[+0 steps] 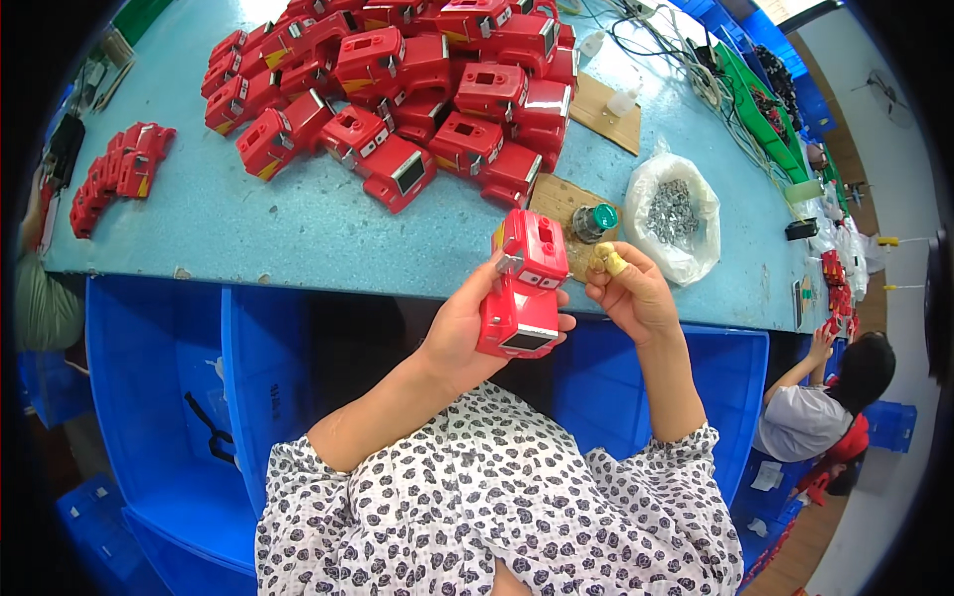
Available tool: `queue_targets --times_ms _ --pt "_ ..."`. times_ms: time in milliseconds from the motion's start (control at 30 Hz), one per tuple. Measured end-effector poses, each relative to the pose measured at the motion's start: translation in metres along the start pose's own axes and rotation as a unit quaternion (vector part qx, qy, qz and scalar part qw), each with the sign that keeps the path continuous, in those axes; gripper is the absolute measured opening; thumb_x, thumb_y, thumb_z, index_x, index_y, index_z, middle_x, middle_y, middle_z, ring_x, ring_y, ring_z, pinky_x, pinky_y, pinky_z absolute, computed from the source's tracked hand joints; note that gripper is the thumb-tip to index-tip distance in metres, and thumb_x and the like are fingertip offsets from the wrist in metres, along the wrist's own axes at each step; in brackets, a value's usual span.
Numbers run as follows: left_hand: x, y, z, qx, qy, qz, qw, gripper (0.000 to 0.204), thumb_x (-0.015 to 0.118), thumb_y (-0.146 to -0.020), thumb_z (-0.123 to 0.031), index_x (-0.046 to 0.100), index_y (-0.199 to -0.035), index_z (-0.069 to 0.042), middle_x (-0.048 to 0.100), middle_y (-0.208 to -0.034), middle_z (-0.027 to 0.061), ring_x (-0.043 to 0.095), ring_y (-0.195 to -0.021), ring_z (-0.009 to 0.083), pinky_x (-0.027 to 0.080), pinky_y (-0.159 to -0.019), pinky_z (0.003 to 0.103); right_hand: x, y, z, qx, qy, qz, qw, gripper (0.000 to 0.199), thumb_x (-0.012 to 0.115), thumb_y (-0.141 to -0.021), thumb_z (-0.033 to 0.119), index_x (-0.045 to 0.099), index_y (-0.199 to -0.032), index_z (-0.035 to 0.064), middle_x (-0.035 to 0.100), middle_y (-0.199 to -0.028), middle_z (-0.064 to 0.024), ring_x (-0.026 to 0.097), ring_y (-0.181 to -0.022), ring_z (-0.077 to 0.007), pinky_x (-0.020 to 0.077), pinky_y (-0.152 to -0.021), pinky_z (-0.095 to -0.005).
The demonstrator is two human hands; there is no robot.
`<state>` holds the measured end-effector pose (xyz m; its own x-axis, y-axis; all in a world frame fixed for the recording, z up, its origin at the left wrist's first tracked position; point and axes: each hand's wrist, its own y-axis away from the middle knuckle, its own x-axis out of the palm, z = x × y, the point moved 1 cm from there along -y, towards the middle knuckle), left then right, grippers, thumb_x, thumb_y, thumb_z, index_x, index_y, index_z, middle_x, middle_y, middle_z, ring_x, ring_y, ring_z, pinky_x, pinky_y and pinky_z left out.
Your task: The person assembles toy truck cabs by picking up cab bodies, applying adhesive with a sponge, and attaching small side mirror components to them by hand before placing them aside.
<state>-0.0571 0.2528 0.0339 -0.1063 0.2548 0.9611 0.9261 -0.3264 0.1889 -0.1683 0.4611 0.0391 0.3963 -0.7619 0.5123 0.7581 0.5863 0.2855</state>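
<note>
My left hand (454, 340) is wrapped round a red plastic toy truck body (527, 320), holding it up just off the table's front edge. The body has a square hole in its roof, printed eyes and a dark grille facing me. To its right, my right hand (639, 296) is raised with thumb and fingertips pinched together. Yellow covers wrap those fingertips, and whatever lies between them is too small to make out. A small jar with a green cap (602, 217) stands on a brown board (553, 199) just beyond my hands.
Many red truck bodies (399, 167) are heaped on the blue table (328, 238); a smaller row (117, 177) lies left. Right of the jar sits a white bag (644, 209) of small metal parts (676, 211). Blue bins (164, 348) stand below the edge. Another person (810, 422) works at right.
</note>
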Motion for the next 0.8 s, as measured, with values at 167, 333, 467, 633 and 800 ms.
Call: queue_targets --times_ms 167,333,467,633,800 --pt "-0.003 0.001 -0.003 0.008 0.004 -0.005 1.000 0.050 0.028 -0.105 -0.043 0.047 -0.131 -0.005 0.063 -0.111 0.0178 0.066 -0.099 0.0345 0.055 -0.086 0.044 0.008 0.000 -0.002 0.013 -0.006 -0.011 1.000 0.018 0.062 -0.094 0.015 0.063 -0.106 0.0028 0.061 -0.090 -0.0055 0.057 -0.081 -0.0140 0.0482 -0.068 -0.0289" --pt "-0.003 0.000 -0.004 0.010 0.011 0.006 1.000 0.050 0.028 -0.105 -0.043 0.047 -0.132 -0.005 0.063 -0.112 0.0174 0.066 -0.099 0.0338 0.055 -0.085 0.043 0.002 -0.007 0.005 0.003 0.028 0.005 1.000 0.014 0.061 -0.093 0.014 0.062 -0.101 0.0013 0.061 -0.087 -0.0051 0.056 -0.077 -0.0121 0.0467 -0.065 -0.0272" --pt "-0.001 0.000 -0.009 0.005 0.008 -0.005 1.000 0.051 0.028 -0.105 -0.044 0.046 -0.133 -0.006 0.063 -0.113 0.0178 0.066 -0.099 0.0328 0.055 -0.083 0.041 0.011 -0.010 0.027 -0.047 0.315 -0.094 0.943 0.011 0.057 -0.093 0.011 0.062 -0.095 0.0011 0.060 -0.079 -0.0026 0.055 -0.067 -0.0086 0.0447 -0.061 -0.0247" --pt "-0.008 0.000 -0.010 0.017 0.007 0.008 1.000 0.051 0.028 -0.105 -0.044 0.045 -0.134 -0.006 0.062 -0.114 0.0183 0.066 -0.097 0.0324 0.056 -0.081 0.041 0.018 -0.023 0.056 -0.063 0.486 -0.115 0.864 0.011 0.058 -0.091 0.011 0.062 -0.091 0.0002 0.055 -0.070 0.0029 0.050 -0.063 -0.0046 0.0385 -0.055 -0.0219" --pt "-0.006 0.001 -0.011 0.028 0.007 0.006 1.000 0.051 0.028 -0.105 -0.044 0.045 -0.135 -0.006 0.062 -0.115 0.0186 0.066 -0.097 0.0326 0.055 -0.082 0.041 0.017 -0.037 0.064 -0.093 0.638 -0.112 0.756 0.012 0.062 -0.085 0.009 0.060 -0.084 -0.0026 0.050 -0.067 0.0040 0.041 -0.063 -0.0023 0.0338 -0.053 -0.0222"
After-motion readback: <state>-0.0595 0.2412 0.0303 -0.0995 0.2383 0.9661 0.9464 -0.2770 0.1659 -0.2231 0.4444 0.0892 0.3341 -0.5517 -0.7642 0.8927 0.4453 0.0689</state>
